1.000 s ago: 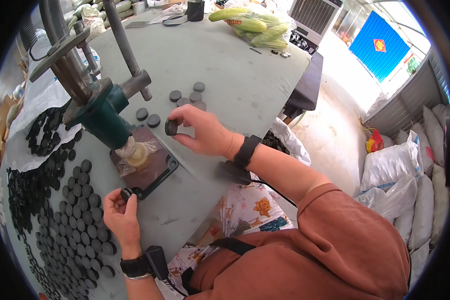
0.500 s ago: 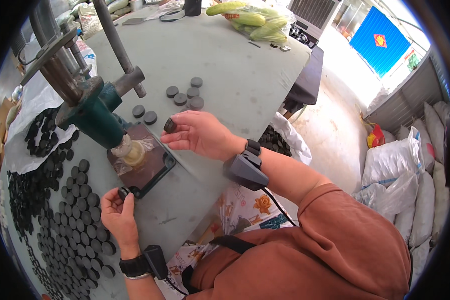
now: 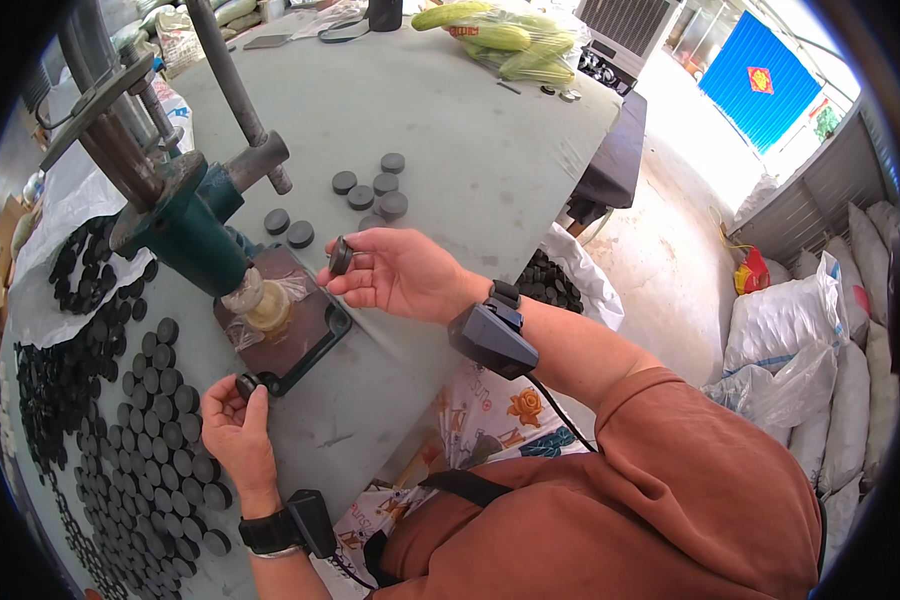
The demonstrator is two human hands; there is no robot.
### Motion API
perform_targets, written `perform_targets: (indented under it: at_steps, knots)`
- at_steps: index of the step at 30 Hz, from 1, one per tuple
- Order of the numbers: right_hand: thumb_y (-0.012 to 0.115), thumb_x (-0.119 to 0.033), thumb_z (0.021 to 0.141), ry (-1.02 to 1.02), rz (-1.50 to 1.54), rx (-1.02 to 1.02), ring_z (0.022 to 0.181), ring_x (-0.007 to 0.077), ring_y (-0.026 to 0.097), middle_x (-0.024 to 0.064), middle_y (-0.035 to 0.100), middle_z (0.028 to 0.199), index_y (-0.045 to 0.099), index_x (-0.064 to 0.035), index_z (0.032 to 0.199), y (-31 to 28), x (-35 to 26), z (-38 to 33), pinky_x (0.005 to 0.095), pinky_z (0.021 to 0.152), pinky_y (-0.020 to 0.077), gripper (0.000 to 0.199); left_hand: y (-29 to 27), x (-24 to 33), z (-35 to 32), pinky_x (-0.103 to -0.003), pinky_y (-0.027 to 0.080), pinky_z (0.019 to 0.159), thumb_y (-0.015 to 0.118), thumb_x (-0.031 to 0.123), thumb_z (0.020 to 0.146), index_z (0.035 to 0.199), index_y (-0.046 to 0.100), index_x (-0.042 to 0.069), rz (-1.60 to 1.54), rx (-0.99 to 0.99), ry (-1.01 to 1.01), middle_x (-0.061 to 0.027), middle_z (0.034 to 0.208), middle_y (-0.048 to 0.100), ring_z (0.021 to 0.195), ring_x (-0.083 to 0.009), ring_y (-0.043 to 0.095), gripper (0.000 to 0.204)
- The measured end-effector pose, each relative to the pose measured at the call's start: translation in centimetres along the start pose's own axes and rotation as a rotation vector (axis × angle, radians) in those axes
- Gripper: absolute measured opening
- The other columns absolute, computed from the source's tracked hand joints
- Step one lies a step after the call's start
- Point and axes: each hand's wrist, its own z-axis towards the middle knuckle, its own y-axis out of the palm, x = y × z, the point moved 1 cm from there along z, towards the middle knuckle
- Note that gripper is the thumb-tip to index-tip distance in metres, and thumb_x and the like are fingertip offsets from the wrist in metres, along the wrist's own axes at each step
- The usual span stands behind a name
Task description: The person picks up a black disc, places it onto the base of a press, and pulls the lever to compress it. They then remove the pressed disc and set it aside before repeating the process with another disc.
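Note:
A green hand press (image 3: 185, 235) stands on the table, and a pale round die (image 3: 268, 305) sits under its ram with clear plastic film around it. My right hand (image 3: 405, 272), to the right of the press, pinches a dark round cap (image 3: 341, 256) on edge between thumb and fingers. At the near corner of the press base, my left hand (image 3: 238, 430) grips another small dark disc (image 3: 247, 385) between thumb and forefinger. Several dark grey caps (image 3: 360, 198) lie loose beyond my right hand. To the left of my left hand spreads a large group of similar grey caps (image 3: 160, 465).
Thin black pieces (image 3: 70, 385) are heaped at the table's left. A plastic bag of green vegetables (image 3: 500, 40) lies at the far edge. Beside the table, an open white sack (image 3: 595, 290) holds dark parts. Full white sacks (image 3: 785, 320) line the right wall.
The cap in my right hand has turned slightly, and the fingers have shifted around it. My left hand stays in place with its disc.

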Motion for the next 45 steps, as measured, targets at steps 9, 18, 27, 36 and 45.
perform_targets:
  at_steps: [9, 18, 27, 36, 45]
  knots:
    - [0.063, -0.016, 0.08, -0.608, -1.928, 0.28, 0.083, 0.0373, 0.065, 0.0264, 0.062, 0.089, 0.059, 0.007, 0.089, 0.3, -1.1, 3.7, 0.0417, 0.071, 0.0542, 0.025, -0.1, -0.4, 0.0, -0.021, 0.048, 0.077, 0.066, -0.005, 0.084, 0.111, 0.056, -0.004, -0.063, -0.012, 0.011, -0.0047, 0.098, 0.06, 0.084, -0.0088, 0.059, 0.029]
    - [0.064, -0.025, 0.083, -0.699, -2.06, 0.412, 0.088, 0.0413, 0.063, 0.0206, 0.062, 0.103, 0.066, -0.0015, 0.1, 0.3, -4.9, 5.8, 0.0459, 0.077, 0.0532, 0.029, -0.6, -1.0, -0.2, -0.022, 0.048, 0.08, 0.065, -0.008, 0.083, 0.112, 0.057, -0.005, -0.077, 0.084, 0.04, -0.0048, 0.101, 0.058, 0.086, -0.0095, 0.058, 0.03]
    - [0.067, -0.029, 0.078, -0.451, -2.373, 0.075, 0.105, 0.0348, 0.057, 0.0149, 0.063, 0.109, 0.068, -0.0051, 0.103, 0.1, -2.2, 10.2, 0.0439, 0.086, 0.0486, 0.035, -0.2, -0.6, -0.2, -0.022, 0.049, 0.079, 0.067, -0.006, 0.082, 0.111, 0.057, -0.004, -0.02, 0.058, 0.027, -0.0052, 0.101, 0.059, 0.087, -0.0102, 0.06, 0.03]
    - [0.074, -0.011, 0.081, -0.212, -0.841, -0.004, 0.083, 0.0187, 0.067, 0.0118, 0.062, 0.097, 0.053, 0.0072, 0.118, -0.3, -3.6, 5.1, 0.0294, 0.072, 0.0584, 0.046, 0.1, -0.3, -0.1, -0.021, 0.048, 0.079, 0.066, -0.006, 0.082, 0.111, 0.057, -0.004, -0.017, 0.066, 0.017, -0.0052, 0.098, 0.06, 0.085, -0.0098, 0.059, 0.03]
    - [0.061, -0.012, 0.093, -0.038, -0.209, 0.096, 0.084, 0.0269, 0.068, 0.0135, 0.059, 0.092, 0.053, 0.0055, 0.11, -0.8, -2.0, 4.5, 0.0347, 0.074, 0.0609, 0.026, 0.0, -0.2, -0.1, -0.021, 0.049, 0.078, 0.066, -0.006, 0.082, 0.111, 0.057, -0.004, 0.0, 0.067, 0.01, -0.0056, 0.098, 0.061, 0.085, -0.0096, 0.059, 0.03]
